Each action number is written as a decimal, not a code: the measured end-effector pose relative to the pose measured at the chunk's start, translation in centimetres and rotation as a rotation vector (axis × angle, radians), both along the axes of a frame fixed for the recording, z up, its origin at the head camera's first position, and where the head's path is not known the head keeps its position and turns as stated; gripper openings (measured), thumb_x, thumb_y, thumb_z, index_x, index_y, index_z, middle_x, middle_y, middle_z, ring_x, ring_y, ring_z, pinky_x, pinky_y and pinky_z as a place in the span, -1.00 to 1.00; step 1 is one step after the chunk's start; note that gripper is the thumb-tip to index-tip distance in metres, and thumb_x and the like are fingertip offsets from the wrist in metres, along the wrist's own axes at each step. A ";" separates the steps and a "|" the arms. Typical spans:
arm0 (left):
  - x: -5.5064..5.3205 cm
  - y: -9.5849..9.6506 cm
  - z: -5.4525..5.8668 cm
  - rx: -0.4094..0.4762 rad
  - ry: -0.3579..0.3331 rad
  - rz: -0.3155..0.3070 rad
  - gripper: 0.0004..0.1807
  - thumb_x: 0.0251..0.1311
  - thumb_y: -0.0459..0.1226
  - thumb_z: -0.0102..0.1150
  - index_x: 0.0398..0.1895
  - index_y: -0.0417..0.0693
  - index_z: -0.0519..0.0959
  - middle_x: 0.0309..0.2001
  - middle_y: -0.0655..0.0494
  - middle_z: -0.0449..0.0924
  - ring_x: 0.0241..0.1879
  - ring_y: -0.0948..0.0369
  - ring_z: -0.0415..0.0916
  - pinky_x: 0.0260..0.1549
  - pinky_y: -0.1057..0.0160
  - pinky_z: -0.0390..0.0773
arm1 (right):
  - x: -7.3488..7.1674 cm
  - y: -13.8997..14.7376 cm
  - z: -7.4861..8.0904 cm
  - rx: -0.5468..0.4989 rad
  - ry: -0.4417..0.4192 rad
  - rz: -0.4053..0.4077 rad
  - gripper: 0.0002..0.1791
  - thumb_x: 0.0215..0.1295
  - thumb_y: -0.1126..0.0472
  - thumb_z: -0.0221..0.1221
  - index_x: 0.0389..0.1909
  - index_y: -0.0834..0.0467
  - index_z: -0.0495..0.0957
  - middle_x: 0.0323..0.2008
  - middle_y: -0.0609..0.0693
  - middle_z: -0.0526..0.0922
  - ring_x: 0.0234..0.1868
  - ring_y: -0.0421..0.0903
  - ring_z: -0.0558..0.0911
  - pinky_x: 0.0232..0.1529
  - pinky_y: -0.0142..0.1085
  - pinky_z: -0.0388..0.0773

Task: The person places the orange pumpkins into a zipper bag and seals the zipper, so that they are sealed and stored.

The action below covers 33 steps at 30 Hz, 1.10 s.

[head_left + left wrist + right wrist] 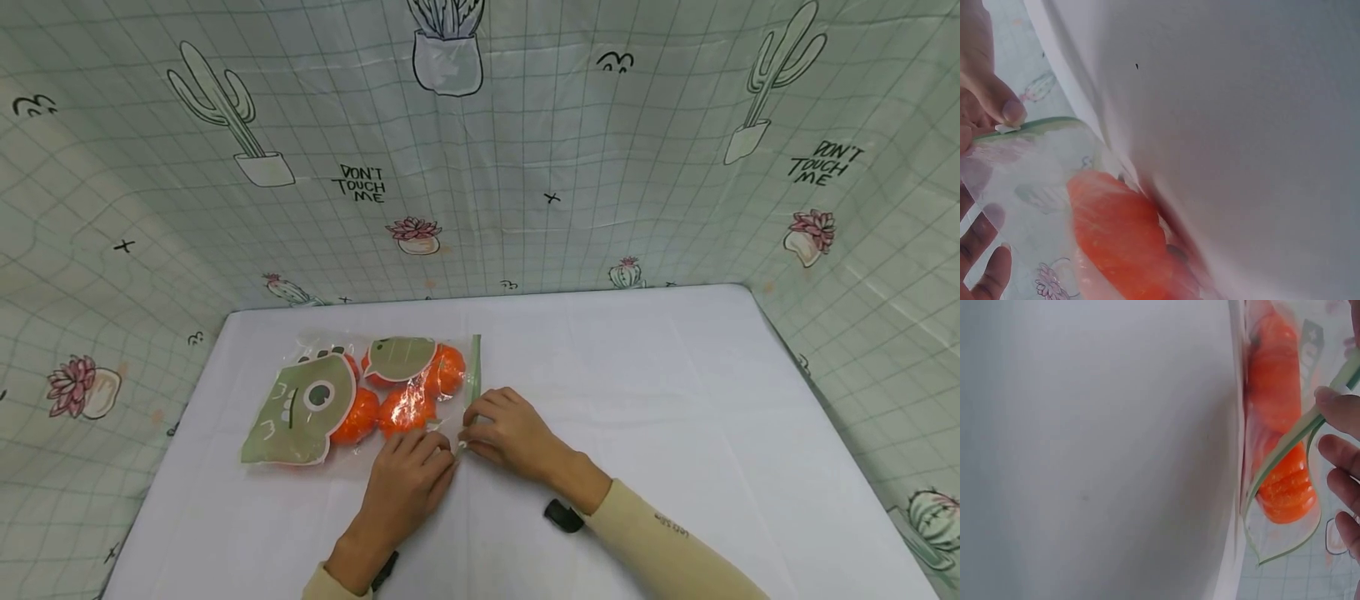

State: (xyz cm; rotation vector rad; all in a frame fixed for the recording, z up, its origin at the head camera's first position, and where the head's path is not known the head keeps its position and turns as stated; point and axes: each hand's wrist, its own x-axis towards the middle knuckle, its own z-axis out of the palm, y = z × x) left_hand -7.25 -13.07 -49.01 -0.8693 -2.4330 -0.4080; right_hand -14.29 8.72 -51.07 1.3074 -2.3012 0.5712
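A clear zip bag (300, 421) printed with a green dinosaur lies on the white table, holding several orange, ribbed, rounded things (407, 410) that resemble small pumpkins. Its green zip strip (475, 367) runs along the right side. My right hand (517, 433) pinches that strip near the front corner, by a small white slider (1007, 129). In the right wrist view the strip's two green edges (1282, 450) stand apart beyond the fingers. My left hand (412, 475) holds the bag's near corner beside the right hand; its fingertips (994, 269) show in the left wrist view, its exact pinch partly hidden.
The white tabletop (675, 400) extends to the right of the bag. A patterned grid cloth (495, 150) rises behind the table and at both sides. A black wrist device (562, 516) sits under the right forearm.
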 end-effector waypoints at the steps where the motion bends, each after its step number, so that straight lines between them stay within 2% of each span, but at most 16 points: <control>1: 0.0 0.0 0.0 0.006 -0.004 0.004 -0.75 -0.06 -0.27 0.69 -0.41 0.08 0.71 -0.30 0.22 0.66 -0.23 0.17 0.58 -0.22 0.16 0.59 | -0.1 0.0 0.0 0.001 -0.001 -0.001 -0.83 0.11 0.16 0.59 -0.28 -0.05 0.82 -0.17 -0.16 0.70 -0.06 -0.10 0.66 0.08 -0.19 0.59; 8: 0.2 0.2 0.0 0.053 -0.031 0.038 -0.70 -0.14 -0.27 0.74 -0.40 0.07 0.72 -0.29 0.22 0.67 -0.24 0.18 0.58 -0.20 0.17 0.61 | -0.6 0.2 0.1 -0.004 -0.011 0.002 -0.84 0.14 0.17 0.57 -0.28 -0.04 0.80 -0.17 -0.14 0.68 -0.05 -0.09 0.66 0.09 -0.18 0.59; 15: 0.4 0.6 0.1 0.140 -0.163 0.123 -0.69 -0.07 -0.28 0.71 -0.40 0.08 0.65 -0.28 0.22 0.61 -0.24 0.19 0.53 -0.21 0.18 0.59 | -0.5 0.0 0.3 0.006 -0.011 -0.006 -0.83 0.11 0.17 0.59 -0.28 -0.03 0.81 -0.18 -0.14 0.69 -0.06 -0.10 0.66 0.07 -0.20 0.60; 19: 0.5 0.9 0.3 0.185 -0.205 0.154 -0.70 -0.02 -0.31 0.67 -0.43 0.07 0.63 -0.29 0.21 0.59 -0.23 0.19 0.52 -0.19 0.16 0.60 | -0.3 -0.1 0.3 0.014 -0.008 -0.006 -0.80 0.09 0.16 0.60 -0.28 -0.03 0.81 -0.16 -0.14 0.70 -0.05 -0.11 0.66 0.08 -0.20 0.60; 28: 0.7 1.2 0.3 0.222 -0.259 0.171 -0.74 0.01 -0.31 0.65 -0.43 0.07 0.66 -0.25 0.20 0.58 -0.19 0.19 0.52 -0.13 0.11 0.61 | -0.7 -0.1 0.5 0.016 -0.020 0.016 -0.82 0.10 0.18 0.59 -0.29 -0.03 0.80 -0.16 -0.14 0.70 -0.03 -0.10 0.66 0.10 -0.19 0.60; 33: 0.8 1.2 0.1 0.235 -0.253 0.165 -0.73 -0.01 -0.34 0.65 -0.45 0.07 0.65 -0.24 0.21 0.56 -0.20 0.20 0.50 -0.16 0.14 0.56 | -1.5 0.1 0.7 0.038 -0.017 0.010 -0.82 0.12 0.20 0.58 -0.28 -0.05 0.80 -0.14 -0.14 0.70 0.00 -0.09 0.66 0.11 -0.18 0.59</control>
